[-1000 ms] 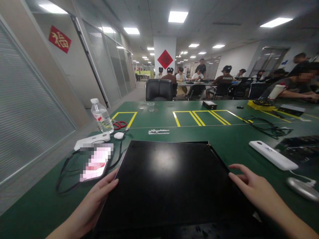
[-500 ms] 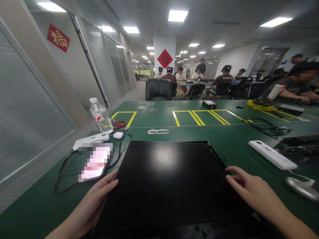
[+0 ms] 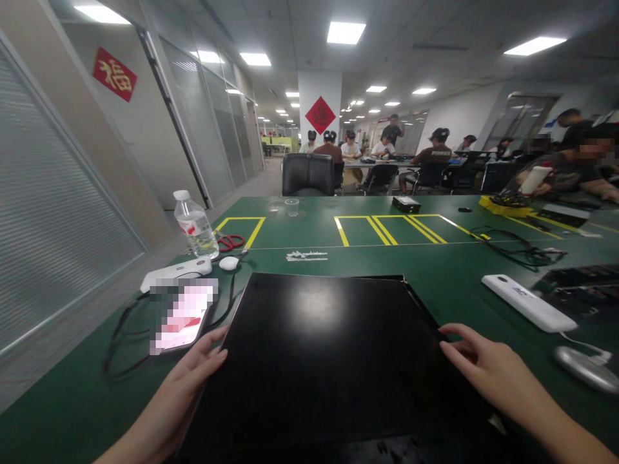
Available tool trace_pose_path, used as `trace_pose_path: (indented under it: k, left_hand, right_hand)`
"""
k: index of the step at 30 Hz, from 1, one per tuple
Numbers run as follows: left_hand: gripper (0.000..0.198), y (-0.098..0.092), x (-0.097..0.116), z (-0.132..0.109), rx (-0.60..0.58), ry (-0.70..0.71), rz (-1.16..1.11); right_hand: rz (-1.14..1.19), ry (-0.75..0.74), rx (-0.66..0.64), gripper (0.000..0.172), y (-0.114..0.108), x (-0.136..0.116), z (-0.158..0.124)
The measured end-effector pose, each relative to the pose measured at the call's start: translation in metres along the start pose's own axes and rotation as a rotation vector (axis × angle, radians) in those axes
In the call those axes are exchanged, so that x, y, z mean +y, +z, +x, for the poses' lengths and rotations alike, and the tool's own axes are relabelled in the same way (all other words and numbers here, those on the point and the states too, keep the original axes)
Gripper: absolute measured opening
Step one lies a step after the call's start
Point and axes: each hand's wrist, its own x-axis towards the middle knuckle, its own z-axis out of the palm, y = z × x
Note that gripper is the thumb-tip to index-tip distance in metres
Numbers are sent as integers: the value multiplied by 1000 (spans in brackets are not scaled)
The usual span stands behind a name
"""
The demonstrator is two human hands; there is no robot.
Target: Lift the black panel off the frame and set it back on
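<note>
A large flat black panel (image 3: 319, 348) lies on the green table (image 3: 309, 229) right in front of me. My left hand (image 3: 191, 377) rests at the panel's left edge, thumb on top and fingers curled round the edge. My right hand (image 3: 488, 370) lies at the panel's right edge with its fingers stretched out, touching the rim near the far right corner.
Left of the panel lie a phone (image 3: 181, 319), black cables (image 3: 120, 341), a white power bank (image 3: 176, 270), a water bottle (image 3: 196, 225) and red scissors (image 3: 231, 242). On the right are a white device (image 3: 525, 301) and a grey mouse (image 3: 587, 368). People sit at tables behind.
My right hand has slid a little left onto the panel's right edge. The left hand and the panel have barely moved.
</note>
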Motion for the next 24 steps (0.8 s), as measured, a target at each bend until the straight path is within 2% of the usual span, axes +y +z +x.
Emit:
trace_pose_path:
  k: [4, 8, 12, 16, 24]
  left_hand:
    - [83, 2, 1, -3, 55, 71, 33]
    - [67, -2, 3, -2, 93, 174, 119]
    - [53, -12, 8, 4, 66, 288, 373]
    - [40, -18, 9, 9, 149, 463, 609]
    - [41, -30, -6, 23, 115, 518, 767]
  right_hand:
    - [1, 24, -25, 38, -1, -2, -1]
    - [16, 14, -6, 38, -1, -4, -1]
    - [11, -2, 13, 38, -1, -3, 0]
    - [5, -11, 19, 37, -1, -2, 0]
    - [5, 22, 5, 39, 0, -1, 2]
